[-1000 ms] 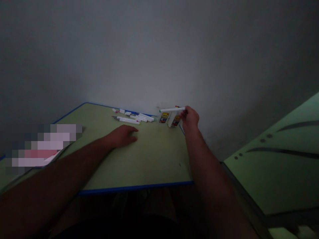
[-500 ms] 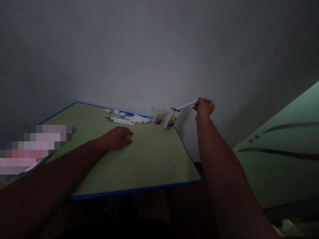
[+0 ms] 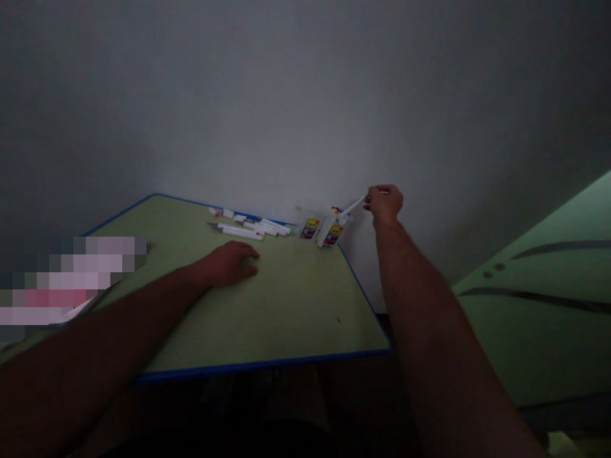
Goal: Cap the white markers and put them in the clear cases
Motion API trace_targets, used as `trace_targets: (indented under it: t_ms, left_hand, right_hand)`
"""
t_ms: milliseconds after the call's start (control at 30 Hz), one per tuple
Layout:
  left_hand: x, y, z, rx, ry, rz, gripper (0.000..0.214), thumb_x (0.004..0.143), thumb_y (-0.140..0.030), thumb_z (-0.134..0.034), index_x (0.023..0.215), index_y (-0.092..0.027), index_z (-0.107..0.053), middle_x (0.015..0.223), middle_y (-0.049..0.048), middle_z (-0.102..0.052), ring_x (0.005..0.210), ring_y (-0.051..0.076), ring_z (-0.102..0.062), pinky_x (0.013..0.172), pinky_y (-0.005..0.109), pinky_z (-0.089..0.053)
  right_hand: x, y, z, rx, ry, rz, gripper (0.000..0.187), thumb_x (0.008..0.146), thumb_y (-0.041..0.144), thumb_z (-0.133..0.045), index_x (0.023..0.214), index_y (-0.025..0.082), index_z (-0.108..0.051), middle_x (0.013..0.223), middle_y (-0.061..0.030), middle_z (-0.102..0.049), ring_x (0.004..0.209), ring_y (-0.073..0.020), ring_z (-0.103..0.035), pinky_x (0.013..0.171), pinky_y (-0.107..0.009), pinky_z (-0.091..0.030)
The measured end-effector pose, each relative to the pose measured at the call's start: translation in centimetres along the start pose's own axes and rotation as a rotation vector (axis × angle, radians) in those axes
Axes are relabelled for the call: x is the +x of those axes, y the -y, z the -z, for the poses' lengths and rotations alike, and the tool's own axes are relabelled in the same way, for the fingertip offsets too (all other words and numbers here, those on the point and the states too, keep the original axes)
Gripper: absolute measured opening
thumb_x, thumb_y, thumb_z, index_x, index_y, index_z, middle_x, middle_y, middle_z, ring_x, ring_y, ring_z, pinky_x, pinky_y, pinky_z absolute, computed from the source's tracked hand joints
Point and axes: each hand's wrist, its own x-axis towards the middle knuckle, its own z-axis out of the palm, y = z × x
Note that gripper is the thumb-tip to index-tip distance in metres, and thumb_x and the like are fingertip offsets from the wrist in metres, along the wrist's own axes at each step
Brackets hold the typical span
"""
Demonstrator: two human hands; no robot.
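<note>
A white marker [image 3: 354,207] slants down from the closed fingers of my right hand [image 3: 386,202], its lower end at the mouth of the right clear plastic case [image 3: 329,230]. Colourful marker ends [image 3: 337,210] show at the top of that case. Just left of it stands a second clear case [image 3: 310,228] with a similar yellow, red and blue label. My left hand [image 3: 232,263] rests on the table, thumb and fingers apart, with nothing in it. Behind this hand lie several white markers [image 3: 240,233] and loose white caps [image 3: 228,214].
The pale table [image 3: 286,318] has a blue edge and stands against a grey wall [image 3: 238,114]. A blurred-out patch [image 3: 81,280] covers something at the left. On the right is a green panel [image 3: 548,331] with dark curved lines. A small dark mark [image 3: 338,319] lies near the table's right corner.
My right hand has moved slightly left and tilted the marker more steeply, bringing it closer over the right case. The whole view has shifted a little. My left hand stays on the table.
</note>
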Motion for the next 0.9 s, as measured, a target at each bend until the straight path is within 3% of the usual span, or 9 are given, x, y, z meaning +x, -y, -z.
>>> trace_targets:
  t_ms: [367,600,900]
  left_hand:
    - [0.1,0.2,-0.2,-0.015,-0.019,-0.017,0.056,0.086,-0.047,-0.053,0.126,-0.013,-0.071,0.133,0.0171,-0.068,0.128,0.031,-0.059,0.113,0.041,-0.039]
    - [0.0,-0.1,0.1,-0.014,0.009,0.002,0.057,0.086,-0.045,-0.052,0.128,-0.011,-0.07,0.137,0.0188,-0.066,0.129,0.032,-0.058,0.114,0.042,-0.039]
    - [0.0,-0.1,0.1,0.009,0.009,-0.004,0.052,0.087,-0.045,-0.054,0.128,-0.017,-0.07,0.136,0.0141,-0.067,0.129,0.029,-0.058,0.114,0.04,-0.038]
  right_hand:
    - [-0.5,-1.9,-1.8,-0.184,0.186,0.045,0.005,0.074,0.015,-0.067,0.078,0.016,-0.064,0.064,-0.0022,-0.065,0.055,-0.0155,-0.065,0.052,-0.029,-0.058]
    - [-1.2,-2.8,-2.4,-0.307,0.344,0.049,0.005,0.07,0.014,-0.069,0.076,0.014,-0.07,0.062,-0.0026,-0.066,0.052,-0.0134,-0.062,0.054,-0.027,-0.055]
    - [-1.5,-3.0,-2.3,-0.567,0.379,0.191,0.008,0.068,0.02,-0.074,0.075,0.015,-0.077,0.076,-0.0059,-0.073,0.079,-0.0192,-0.069,0.076,-0.03,-0.053]
